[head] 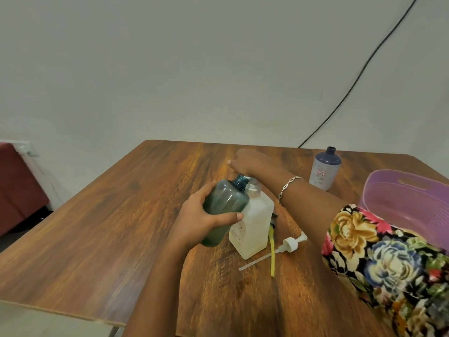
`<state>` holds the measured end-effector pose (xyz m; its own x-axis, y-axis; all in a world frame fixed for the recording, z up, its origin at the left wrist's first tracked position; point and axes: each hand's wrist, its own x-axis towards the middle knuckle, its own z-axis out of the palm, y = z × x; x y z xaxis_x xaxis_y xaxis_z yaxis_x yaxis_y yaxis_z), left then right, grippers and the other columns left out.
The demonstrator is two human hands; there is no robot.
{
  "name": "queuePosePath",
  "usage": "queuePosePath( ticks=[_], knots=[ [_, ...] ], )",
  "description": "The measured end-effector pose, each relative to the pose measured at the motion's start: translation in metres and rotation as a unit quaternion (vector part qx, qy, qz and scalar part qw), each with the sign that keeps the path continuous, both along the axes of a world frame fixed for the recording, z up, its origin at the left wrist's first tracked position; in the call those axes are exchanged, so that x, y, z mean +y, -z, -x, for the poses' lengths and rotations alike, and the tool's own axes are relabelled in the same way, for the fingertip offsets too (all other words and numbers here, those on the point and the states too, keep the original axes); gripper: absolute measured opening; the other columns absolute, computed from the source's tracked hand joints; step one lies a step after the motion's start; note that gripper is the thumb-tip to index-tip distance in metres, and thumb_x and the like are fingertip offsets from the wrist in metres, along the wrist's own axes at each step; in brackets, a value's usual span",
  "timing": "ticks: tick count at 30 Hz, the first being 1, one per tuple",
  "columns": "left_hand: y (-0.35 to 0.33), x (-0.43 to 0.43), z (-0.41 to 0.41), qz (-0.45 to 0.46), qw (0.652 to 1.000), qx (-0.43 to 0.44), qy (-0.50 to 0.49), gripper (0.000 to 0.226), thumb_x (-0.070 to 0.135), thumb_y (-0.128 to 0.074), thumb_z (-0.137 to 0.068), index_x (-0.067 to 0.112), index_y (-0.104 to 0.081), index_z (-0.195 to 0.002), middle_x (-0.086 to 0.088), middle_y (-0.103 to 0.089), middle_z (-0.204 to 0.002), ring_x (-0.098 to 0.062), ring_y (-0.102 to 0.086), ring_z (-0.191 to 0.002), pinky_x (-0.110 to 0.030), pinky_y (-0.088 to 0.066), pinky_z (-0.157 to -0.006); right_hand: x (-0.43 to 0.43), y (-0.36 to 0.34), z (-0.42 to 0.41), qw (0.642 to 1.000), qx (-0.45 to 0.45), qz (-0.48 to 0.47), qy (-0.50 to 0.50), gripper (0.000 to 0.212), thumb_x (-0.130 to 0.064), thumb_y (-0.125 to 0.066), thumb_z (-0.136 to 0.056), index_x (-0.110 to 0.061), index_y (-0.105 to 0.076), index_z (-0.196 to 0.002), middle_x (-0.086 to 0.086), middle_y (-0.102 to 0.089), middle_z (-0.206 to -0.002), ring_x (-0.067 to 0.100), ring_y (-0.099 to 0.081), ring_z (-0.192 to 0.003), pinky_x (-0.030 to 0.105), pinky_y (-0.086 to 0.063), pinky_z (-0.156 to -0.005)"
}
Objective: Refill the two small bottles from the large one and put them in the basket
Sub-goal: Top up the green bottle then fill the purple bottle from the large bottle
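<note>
The left hand (196, 215) is curling its fingers (233, 216) round the tilted, capless green bottle (226, 200), risking a spill by the white bottle (252, 222); whether the outstretched right hand (252, 159) is holding anything, I cannot tell.

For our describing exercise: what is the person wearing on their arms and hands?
The right arm has a black sleeve with yellow, pink and blue flowers and a silver chain bracelet at the wrist. The left arm and hand are bare.

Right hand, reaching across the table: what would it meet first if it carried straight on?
Nothing close, as far as I can see. The right hand points away and leftward over the table; only the wall lies ahead, though depth is unclear.
</note>
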<state>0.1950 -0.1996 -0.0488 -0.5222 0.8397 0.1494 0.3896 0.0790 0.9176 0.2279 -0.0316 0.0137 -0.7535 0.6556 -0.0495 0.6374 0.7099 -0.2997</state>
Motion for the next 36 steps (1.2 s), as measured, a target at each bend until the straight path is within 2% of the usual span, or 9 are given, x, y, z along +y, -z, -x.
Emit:
queuePosePath(
  ticks=[3, 6, 13, 17, 20, 24, 26, 31, 36],
  knots=[
    [-0.004, 0.0, -0.001, -0.004, 1.0, -0.008, 0.001, 0.075, 0.063, -0.069, -0.04, 0.048, -0.046, -0.11, 0.018, -0.056, -0.112, -0.005, -0.057, -0.099, -0.019, -0.047, -0.073, 0.001, -0.013, -0.002, 0.997, 0.04, 0.065, -0.014, 0.046, -0.036, -0.038, -0.099, 0.001, -0.062, -0.11, 0.015, -0.064, -0.112, 0.021, -0.056, -0.085, 0.031, -0.043, -0.079],
    [-0.005, 0.0, 0.001, -0.01, 1.0, 0.001, -0.005, 0.087, 0.062, -0.071, -0.039, 0.043, -0.047, -0.12, 0.014, -0.057, -0.115, -0.007, -0.057, -0.101, -0.02, -0.048, -0.075, 0.003, -0.018, -0.003, 0.995, 0.031, 0.086, -0.026, 0.043, -0.032, -0.038, -0.1, 0.002, -0.063, -0.112, 0.015, -0.062, -0.116, 0.024, -0.058, -0.09, 0.032, -0.043, -0.081],
    [-0.003, 0.0, -0.001, 0.0, 1.0, 0.007, -0.005, 0.088, 0.063, -0.069, -0.039, 0.039, -0.048, -0.121, 0.017, -0.057, -0.112, -0.004, -0.057, -0.099, -0.019, -0.046, -0.073, 0.003, 0.003, 0.0, 0.999, 0.006, 0.039, 0.006, 0.042, -0.032, -0.039, -0.1, -0.011, -0.045, -0.064, 0.003, -0.044, -0.066, 0.018, -0.045, -0.064, 0.03, -0.038, -0.07],
    [-0.003, 0.0, 0.001, 0.008, 1.0, 0.013, -0.006, 0.089, 0.064, -0.069, -0.04, 0.041, -0.045, -0.122, 0.015, -0.055, -0.115, -0.005, -0.055, -0.101, -0.021, -0.047, -0.077, 0.004, -0.003, -0.001, 0.999, 0.028, 0.023, -0.007, 0.037, -0.032, -0.039, -0.099, -0.005, -0.06, -0.086, 0.005, -0.054, -0.077, 0.019, -0.051, -0.073, 0.029, -0.039, -0.07],
    [-0.006, -0.001, 0.002, 0.003, 1.0, 0.011, -0.011, 0.092, 0.064, -0.068, -0.039, 0.038, -0.045, -0.124, 0.016, -0.055, -0.114, -0.005, -0.055, -0.101, -0.022, -0.048, -0.077, 0.005, -0.015, -0.003, 0.997, 0.041, 0.059, -0.022, 0.038, -0.029, -0.041, -0.099, 0.001, -0.063, -0.103, 0.002, -0.05, -0.07, 0.013, -0.044, -0.06, 0.024, -0.034, -0.056],
    [-0.007, -0.004, 0.003, -0.003, 1.0, 0.021, -0.012, 0.083, 0.063, -0.068, -0.04, 0.044, -0.046, -0.118, 0.018, -0.056, -0.112, -0.003, -0.056, -0.099, -0.02, -0.046, -0.074, 0.008, -0.011, 0.002, 0.999, 0.02, 0.037, -0.022, 0.033, -0.03, -0.042, -0.098, -0.005, -0.06, -0.087, 0.001, -0.046, -0.067, 0.012, -0.04, -0.058, 0.024, -0.031, -0.053],
    [-0.004, -0.003, 0.004, -0.002, 1.0, 0.024, -0.014, 0.077, 0.063, -0.069, -0.041, 0.047, -0.047, -0.113, 0.018, -0.057, -0.112, -0.004, -0.057, -0.099, -0.023, -0.049, -0.076, 0.008, -0.003, 0.003, 1.0, 0.01, 0.006, -0.013, 0.034, -0.032, -0.041, -0.098, -0.01, -0.052, -0.076, 0.002, -0.049, -0.072, 0.015, -0.046, -0.065, 0.027, -0.037, -0.058],
    [0.002, -0.002, 0.005, 0.008, 0.999, 0.028, -0.012, 0.086, 0.064, -0.07, -0.042, 0.041, -0.048, -0.122, 0.013, -0.057, -0.115, -0.006, -0.057, -0.101, -0.028, -0.052, -0.082, 0.008, 0.007, 0.001, 0.999, 0.021, -0.028, -0.017, 0.03, -0.034, -0.04, -0.098, -0.011, -0.059, -0.093, 0.008, -0.062, -0.099, 0.024, -0.058, -0.091, 0.037, -0.048, -0.084],
    [-0.004, -0.002, 0.004, 0.002, 1.0, 0.025, -0.003, 0.087, 0.064, -0.07, -0.042, 0.042, -0.046, -0.123, 0.013, -0.057, -0.117, -0.007, -0.056, -0.102, -0.024, -0.049, -0.078, 0.006, -0.014, 0.002, 0.997, 0.053, 0.054, -0.022, 0.035, -0.03, -0.044, -0.098, -0.001, -0.061, -0.11, 0.001, -0.048, -0.069, 0.015, -0.046, -0.065, 0.024, -0.033, -0.055]
  ],
)
